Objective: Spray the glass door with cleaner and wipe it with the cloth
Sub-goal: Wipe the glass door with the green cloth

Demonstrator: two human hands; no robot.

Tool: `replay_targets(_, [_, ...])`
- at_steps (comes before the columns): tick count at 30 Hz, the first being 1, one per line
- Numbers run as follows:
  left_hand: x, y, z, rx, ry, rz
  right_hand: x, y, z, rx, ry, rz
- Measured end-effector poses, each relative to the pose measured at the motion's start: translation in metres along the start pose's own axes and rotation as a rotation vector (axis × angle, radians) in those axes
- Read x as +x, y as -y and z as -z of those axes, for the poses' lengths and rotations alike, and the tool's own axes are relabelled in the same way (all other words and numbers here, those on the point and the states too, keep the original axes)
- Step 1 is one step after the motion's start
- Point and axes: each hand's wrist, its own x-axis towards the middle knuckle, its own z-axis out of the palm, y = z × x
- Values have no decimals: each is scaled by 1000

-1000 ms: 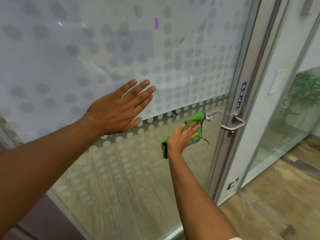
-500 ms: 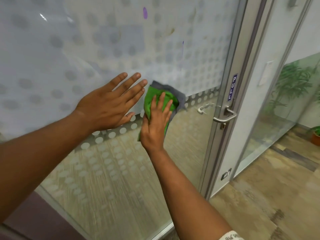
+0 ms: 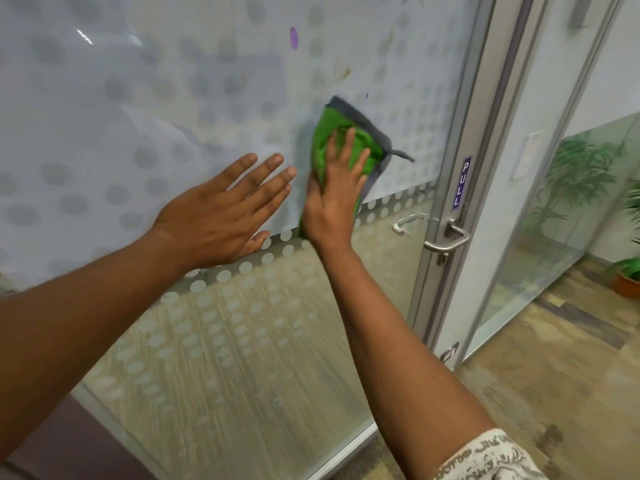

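Note:
The glass door (image 3: 214, 81) fills the left and middle of the view, frosted with grey dots above and clear below. My right hand (image 3: 334, 195) presses a green cloth with a grey edge (image 3: 349, 133) flat against the frosted part, fingers spread over it. My left hand (image 3: 221, 216) rests flat on the glass just left of the cloth, fingers apart and holding nothing. No spray bottle is in view.
A metal lever handle (image 3: 446, 239) and a blue PULL sticker (image 3: 460, 183) sit on the door frame at the right. Purple and yellowish marks (image 3: 293, 38) dot the upper glass. Beyond the frame are a glass wall, potted plants (image 3: 628, 277) and a wood-look floor.
My right hand has swept the cloth from low near the handle up and left onto the frosted glass, then slightly higher. My left hand has stayed flat on the glass.

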Motion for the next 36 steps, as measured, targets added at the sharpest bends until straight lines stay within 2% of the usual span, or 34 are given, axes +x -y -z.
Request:
replay_targets(3, [-1, -1, -4, -19, -29, -3, -23, -16, 3, -6, 64, 110])
replay_targets(8, [0, 0, -4, -34, -13, -2, 32, -22, 21, 16, -33, -164])
replay_targets(11, [-1, 0, -5, -48, -31, 2, 66, 1, 27, 63, -67, -228])
replay_targets(15, [0, 0, -7, -57, -75, 9, 45, 26, 16, -16, -9, -10])
replay_targets(18, [-1, 0, -8, -72, -101, 14, 7, 10, 10, -26, 59, 60])
replay_targets(22, [-1, 1, -3, -119, -93, 13, 18, -8, 21, -16, 55, -69])
replay_targets(26, [-2, 13, 8, -113, -104, 30, 55, 24, 27, 61, 6, -159])
replay_targets(32, [-12, 71, 35, -54, -172, 154, 48, 82, 4, -21, 50, 107])
replay_targets(36, [-21, 103, 48, 41, -197, 281, 8, 72, -5, -97, 123, 295])
